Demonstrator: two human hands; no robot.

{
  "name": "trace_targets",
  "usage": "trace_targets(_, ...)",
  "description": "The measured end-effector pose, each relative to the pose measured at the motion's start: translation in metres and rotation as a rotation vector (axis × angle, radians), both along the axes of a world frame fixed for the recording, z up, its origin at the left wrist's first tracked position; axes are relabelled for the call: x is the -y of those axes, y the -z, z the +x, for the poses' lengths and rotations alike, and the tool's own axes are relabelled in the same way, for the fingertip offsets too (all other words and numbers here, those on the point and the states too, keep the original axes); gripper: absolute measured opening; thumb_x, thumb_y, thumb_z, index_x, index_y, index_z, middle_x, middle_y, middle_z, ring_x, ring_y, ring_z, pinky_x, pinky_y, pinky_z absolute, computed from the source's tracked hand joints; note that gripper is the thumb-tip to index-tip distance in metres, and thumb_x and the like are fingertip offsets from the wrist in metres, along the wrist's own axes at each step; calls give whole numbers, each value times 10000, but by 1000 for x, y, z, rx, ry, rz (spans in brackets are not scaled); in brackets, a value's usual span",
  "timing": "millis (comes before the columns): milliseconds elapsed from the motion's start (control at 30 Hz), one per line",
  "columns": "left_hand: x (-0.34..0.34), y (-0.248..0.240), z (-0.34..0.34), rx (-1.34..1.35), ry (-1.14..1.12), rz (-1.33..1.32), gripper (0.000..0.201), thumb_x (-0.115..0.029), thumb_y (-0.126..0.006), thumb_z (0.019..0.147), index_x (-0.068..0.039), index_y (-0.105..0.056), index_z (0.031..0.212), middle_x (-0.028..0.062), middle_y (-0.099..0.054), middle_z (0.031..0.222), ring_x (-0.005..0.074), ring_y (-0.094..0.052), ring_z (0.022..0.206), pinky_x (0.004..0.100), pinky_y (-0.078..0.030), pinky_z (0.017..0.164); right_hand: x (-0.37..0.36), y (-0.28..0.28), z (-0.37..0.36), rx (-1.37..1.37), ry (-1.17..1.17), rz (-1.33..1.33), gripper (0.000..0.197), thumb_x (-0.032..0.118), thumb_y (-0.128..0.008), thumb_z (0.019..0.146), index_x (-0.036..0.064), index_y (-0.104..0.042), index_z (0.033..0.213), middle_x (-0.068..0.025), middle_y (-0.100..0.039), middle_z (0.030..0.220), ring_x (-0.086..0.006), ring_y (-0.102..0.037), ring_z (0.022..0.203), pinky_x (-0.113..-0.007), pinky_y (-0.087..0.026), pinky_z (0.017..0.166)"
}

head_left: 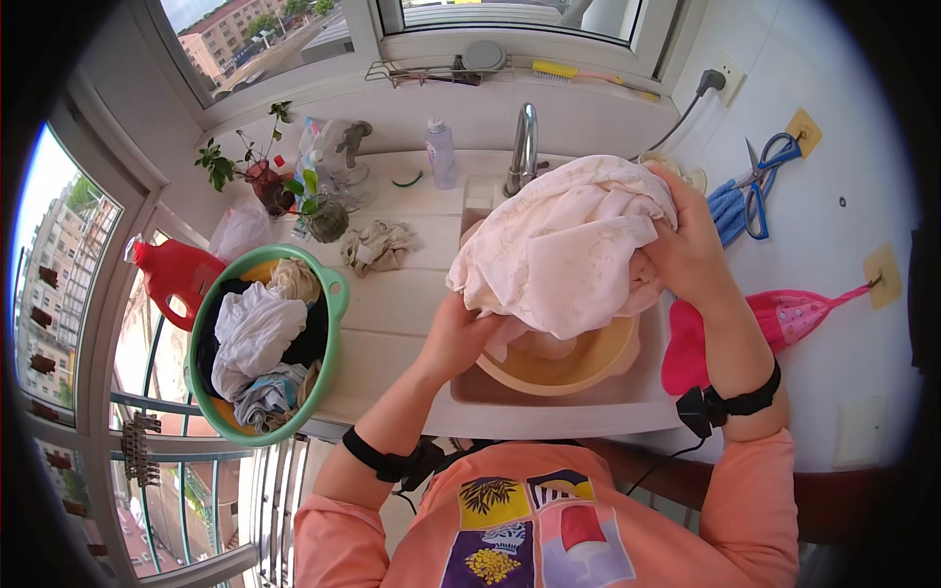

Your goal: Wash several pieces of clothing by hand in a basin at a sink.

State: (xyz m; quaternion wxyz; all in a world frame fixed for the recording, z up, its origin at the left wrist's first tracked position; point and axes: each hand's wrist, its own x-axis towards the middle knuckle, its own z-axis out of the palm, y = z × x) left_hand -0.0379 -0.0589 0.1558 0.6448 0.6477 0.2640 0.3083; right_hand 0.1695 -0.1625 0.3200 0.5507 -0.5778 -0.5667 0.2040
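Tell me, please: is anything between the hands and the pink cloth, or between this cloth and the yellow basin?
Nothing visible: the left hand and right hand hold the pink cloth directly, above the yellow basin. The cloth hides part of the space beneath.

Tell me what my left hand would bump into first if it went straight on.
The pale pink cloth: your left hand already touches its lower left part and seems to point into it. What lies behind is hidden, and depth is unclear.
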Motion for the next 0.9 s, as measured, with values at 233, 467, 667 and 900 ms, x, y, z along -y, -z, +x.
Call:
trace_targets(233,0,68,46,-448,98,72,285,-19,-549,845,-2,-601,1124,94,-661,986,149,-622,846,273,-490,780,-5,131,66,192,180,-568,506,362,-644,793,-15,-585,1126,-276,-628,1078,-411,-601,1033,-404,-479,872)
trace_targets(467,12,83,22,-727,107,329,365,-165,-659,791,2,-609,1112,207,-613,1084,355,-591,1017,401,-476,879,-5,227,75,612,-41,-1022,666,523,-583,799,25,-543,1240,-251,-594,1195,-406,-564,1122,-432,-443,962)
trace_targets(667,29,84,2,-586,48,458,322,-188,-637,835,-37,-625,1119,190,-609,1108,370,-581,1014,415,-469,903,-35,261,63,751,-696,-938,599,415,-572,868,23,-500,1314,-254,-561,1248,-388,-535,1167,-429,-425,986)
trace_targets(900,37,20,-102,-615,-480,776,265,-84,-679,773,-88,-642,1036,124,-576,1189,330,-512,1131,433,-428,958,-75,158,-41,698,-814,-571,474,273,-600,877,11,-521,1264,-222,-584,1181,-390,-552,1099,-420,-439,960)
